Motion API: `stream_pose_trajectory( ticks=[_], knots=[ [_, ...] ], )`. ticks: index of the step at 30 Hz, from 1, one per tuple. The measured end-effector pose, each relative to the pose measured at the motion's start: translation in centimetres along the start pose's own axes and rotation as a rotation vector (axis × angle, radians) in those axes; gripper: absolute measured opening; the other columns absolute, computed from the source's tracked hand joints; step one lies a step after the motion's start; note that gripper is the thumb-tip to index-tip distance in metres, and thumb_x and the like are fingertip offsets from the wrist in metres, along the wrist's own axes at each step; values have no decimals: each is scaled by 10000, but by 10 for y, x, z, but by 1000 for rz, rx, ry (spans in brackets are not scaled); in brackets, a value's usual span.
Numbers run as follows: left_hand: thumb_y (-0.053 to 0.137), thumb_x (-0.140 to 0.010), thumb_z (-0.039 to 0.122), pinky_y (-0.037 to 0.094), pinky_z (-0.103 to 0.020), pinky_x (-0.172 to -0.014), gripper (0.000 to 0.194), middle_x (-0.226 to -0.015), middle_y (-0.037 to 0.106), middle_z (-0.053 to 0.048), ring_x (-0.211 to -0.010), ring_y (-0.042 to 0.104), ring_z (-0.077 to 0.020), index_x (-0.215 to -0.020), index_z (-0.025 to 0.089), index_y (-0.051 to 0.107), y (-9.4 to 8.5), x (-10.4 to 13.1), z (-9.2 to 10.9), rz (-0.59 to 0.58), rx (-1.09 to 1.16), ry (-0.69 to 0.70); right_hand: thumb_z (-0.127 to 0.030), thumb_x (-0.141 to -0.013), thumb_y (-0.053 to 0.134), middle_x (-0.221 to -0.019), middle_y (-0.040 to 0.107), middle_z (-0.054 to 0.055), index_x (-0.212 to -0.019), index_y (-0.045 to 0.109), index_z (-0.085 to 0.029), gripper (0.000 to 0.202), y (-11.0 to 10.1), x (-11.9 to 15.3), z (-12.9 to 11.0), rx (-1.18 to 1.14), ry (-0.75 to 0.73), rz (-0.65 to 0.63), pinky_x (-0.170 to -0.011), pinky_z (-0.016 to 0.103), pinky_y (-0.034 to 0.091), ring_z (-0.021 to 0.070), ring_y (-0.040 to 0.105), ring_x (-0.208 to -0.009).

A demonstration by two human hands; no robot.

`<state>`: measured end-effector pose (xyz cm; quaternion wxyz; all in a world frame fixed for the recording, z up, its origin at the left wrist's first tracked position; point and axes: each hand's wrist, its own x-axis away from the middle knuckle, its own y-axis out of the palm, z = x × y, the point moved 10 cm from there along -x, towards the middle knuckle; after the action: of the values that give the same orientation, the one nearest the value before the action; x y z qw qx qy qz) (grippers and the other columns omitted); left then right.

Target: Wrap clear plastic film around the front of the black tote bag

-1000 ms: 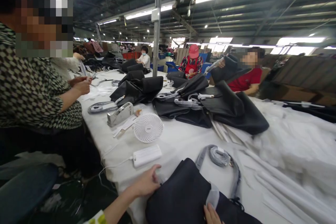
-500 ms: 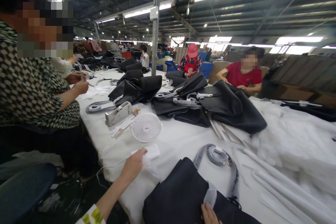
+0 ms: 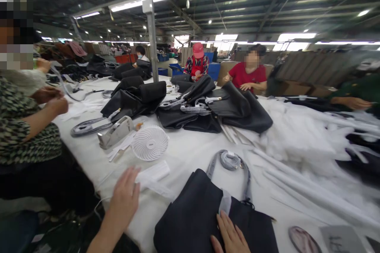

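Observation:
A black handbag point(image 3: 196, 213) lies flat on the white table cover point(image 3: 190, 154) right in front of me. My right hand point(image 3: 230, 237) rests open and flat on its upper face, next to a pale tag. Its grey wrapped strap point(image 3: 230, 162) curls on the cover just beyond. My left hand point(image 3: 124, 197) hovers open over the table's near left edge, its fingertips at a white power bank point(image 3: 154, 172). A thin white cable runs from the power bank over the edge. Behind it lies a small round white fan point(image 3: 150, 142).
A grey tape dispenser point(image 3: 115, 131) stands left of the fan. Piles of black bags point(image 3: 190, 106) fill the table's middle, white wrapping sheets point(image 3: 303, 142) the right. A person in a patterned top point(image 3: 26, 126) works at the left edge; others sit at the far side.
The view has swung right and down. My left hand went from the bag's edge to the power bank and now lies flat beside it. My right hand shows more fully on the bag.

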<state>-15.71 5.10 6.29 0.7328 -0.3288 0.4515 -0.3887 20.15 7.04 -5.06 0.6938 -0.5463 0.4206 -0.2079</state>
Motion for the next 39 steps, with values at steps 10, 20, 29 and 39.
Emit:
stream_pose_trajectory(
  ticks=[10,20,29,39],
  knots=[
    [422,-894,184,269,-452,-1180,574,-1507,355,-82,-1393,303,-211,-1450,192,282,128,69,241,-827,694,567,-222,-881,456,-1368,529,120,-1374,448,-166,496,-18,6,-2,-148,47,1,-959,397,527,247,528,-1233],
    [460,-859,171,319,-467,-1156,480,-1461,425,-66,-1357,367,-223,-1334,239,462,165,72,220,-818,700,473,-72,-793,343,-1169,685,69,-1198,626,-212,513,-27,14,30,-603,449,69,-973,365,519,187,632,-1095],
    [383,-948,229,373,-480,-1102,530,-1512,348,-51,-1358,366,-255,-1461,234,248,158,113,244,-700,250,952,-10,-760,343,-1163,684,87,-1131,651,-205,519,-71,37,25,-493,415,96,-958,379,536,190,622,-1110],
    [377,-957,237,388,-435,-1071,506,-1499,370,-26,-1332,406,-232,-1453,248,277,157,117,245,-600,147,1023,-231,-792,443,-1205,652,136,-1258,580,-189,487,-92,210,125,-65,849,-275,-934,472,520,276,624,-1099]
  ],
)
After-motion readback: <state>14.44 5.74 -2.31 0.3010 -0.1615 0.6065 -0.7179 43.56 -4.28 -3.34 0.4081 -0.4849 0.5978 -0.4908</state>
